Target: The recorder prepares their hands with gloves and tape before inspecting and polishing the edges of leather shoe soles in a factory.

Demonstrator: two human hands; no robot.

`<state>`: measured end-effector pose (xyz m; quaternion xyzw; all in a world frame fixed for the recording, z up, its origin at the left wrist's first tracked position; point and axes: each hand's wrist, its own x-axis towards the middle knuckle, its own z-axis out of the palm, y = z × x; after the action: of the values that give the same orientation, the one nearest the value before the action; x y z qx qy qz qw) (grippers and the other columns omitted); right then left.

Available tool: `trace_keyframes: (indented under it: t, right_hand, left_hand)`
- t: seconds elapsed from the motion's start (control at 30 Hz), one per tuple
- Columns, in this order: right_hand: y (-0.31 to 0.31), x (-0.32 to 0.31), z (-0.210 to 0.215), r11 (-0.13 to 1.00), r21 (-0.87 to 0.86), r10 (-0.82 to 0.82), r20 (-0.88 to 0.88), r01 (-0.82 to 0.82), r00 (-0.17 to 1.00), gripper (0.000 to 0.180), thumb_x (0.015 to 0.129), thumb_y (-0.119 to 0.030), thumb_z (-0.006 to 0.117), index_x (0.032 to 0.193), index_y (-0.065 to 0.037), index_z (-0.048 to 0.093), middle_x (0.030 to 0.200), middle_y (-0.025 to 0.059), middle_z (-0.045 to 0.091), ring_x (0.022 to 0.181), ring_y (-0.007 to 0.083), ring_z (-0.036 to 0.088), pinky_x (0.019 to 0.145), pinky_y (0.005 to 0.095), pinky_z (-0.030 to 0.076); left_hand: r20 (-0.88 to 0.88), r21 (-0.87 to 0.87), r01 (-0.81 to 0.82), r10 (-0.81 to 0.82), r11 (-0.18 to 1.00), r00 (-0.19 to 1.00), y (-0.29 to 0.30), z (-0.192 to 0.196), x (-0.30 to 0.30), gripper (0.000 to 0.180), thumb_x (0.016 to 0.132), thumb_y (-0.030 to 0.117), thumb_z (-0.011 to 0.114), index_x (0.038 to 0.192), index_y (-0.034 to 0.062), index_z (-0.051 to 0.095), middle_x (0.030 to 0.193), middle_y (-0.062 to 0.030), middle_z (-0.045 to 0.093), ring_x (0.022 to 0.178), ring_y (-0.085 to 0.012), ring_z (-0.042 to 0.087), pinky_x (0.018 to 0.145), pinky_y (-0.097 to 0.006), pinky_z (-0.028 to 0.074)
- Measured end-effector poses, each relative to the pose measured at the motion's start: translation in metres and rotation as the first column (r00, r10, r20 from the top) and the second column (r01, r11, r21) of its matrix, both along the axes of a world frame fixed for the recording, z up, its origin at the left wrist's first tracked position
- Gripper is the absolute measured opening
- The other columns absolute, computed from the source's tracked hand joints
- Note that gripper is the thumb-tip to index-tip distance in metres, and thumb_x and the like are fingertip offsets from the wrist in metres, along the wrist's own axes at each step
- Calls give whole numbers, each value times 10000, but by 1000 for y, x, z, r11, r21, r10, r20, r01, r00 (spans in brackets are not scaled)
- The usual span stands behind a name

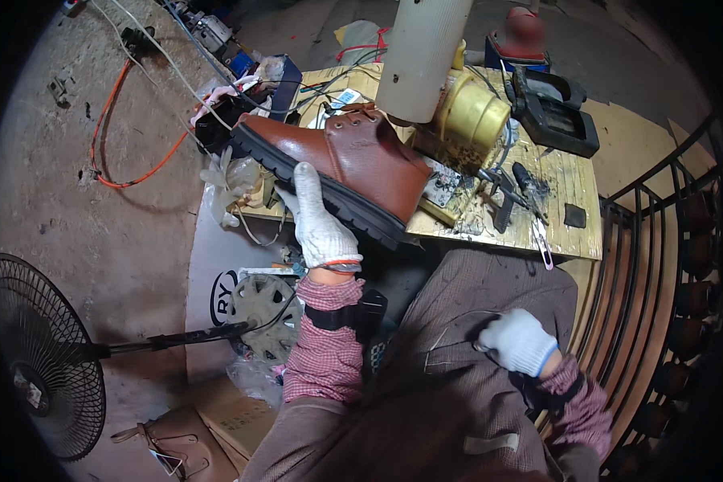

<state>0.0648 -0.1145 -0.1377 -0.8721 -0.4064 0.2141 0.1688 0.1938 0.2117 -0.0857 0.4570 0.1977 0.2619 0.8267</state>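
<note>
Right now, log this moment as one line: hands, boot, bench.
left hand: holding brown boot at black sole | right hand: at lap, contents unclear | boot: toe left | workbench: ahead

The boot (369,165) is reddish-brown with a black sole (341,197), the gloves (327,229) white, the sleeves (323,357) pinkish-red checked, the fan (52,353) black.

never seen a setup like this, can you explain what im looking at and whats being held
This single picture comes from a fisheye camera worn on a person's head, looking down, so straight edges bend near the rim. No robot here: both hands are the wearer's, in pale gloves. The left hand holds a brown boot at its black sole. The right hand is at the lap; whether it grips anything is unclear. The table bears a black tray and a small dark square, among other clutter.
</note>
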Motion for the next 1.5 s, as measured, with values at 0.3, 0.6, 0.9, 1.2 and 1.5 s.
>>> trace_keyframes:
  t: [0.3, 0.6, 0.9, 1.2, 1.5]
  right_hand:
    - [-32, -50, 20, 761, 387, -578, 37, 521, 815, 793, 782, -247, 883, 1511, -60, 635, 1539, 261, 625, 1159, 422, 743, 967, 465, 597]
    - [-22, -45, 93, 917, 350, -208, 14, 190, 978, 404, 821, -390, 860, 999, -78, 675, 970, 160, 681, 811, 428, 675, 713, 526, 542]
    - [-178, -67, 212, 783, 320, -505, 827, 534, 245, 348, 754, -437, 880, 943, -170, 762, 823, 41, 690, 772, 312, 689, 736, 466, 515]
    - [-374, 3, 301, -133, 189, -584, 778, 973, -231, 622, 950, -500, 681, 1414, -86, 675, 1320, 206, 750, 1199, 393, 744, 1013, 487, 602]
    - [-385, -105, 283, -426, 400, -470, 669, 812, -576, 520, 1022, -537, 624, 1265, -82, 695, 1309, 241, 733, 1242, 441, 686, 1026, 540, 536]
  left_hand:
    - [45, -322, 257, -256, 911, 966, -3, -43, -47, 822, 1100, 674, 531, 1710, 144, 379, 1726, -80, 447, 1527, -314, 483, 1311, -492, 357]
    - [53, -282, 819, -844, 500, 533, -97, -23, -136, 1023, 1008, 837, 524, 1703, 105, 361, 1687, -128, 451, 1465, -304, 493, 1258, -470, 395]
    - [-32, 137, 986, -995, 93, 98, -163, -17, -94, 949, 1091, 708, 490, 1747, 53, 290, 1599, -234, 563, 1292, -332, 651, 1138, -483, 493]
    - [-93, -485, 845, -974, 225, 206, -185, -18, -74, 688, 1163, 431, 546, 1719, 70, 360, 1300, -131, 563, 1015, -221, 515, 935, -373, 494]
    - [-99, -141, 956, -964, 258, 246, -158, -49, -92, 844, 1134, 650, 443, 1717, 51, 331, 1573, -260, 580, 1293, -347, 693, 1139, -501, 551]
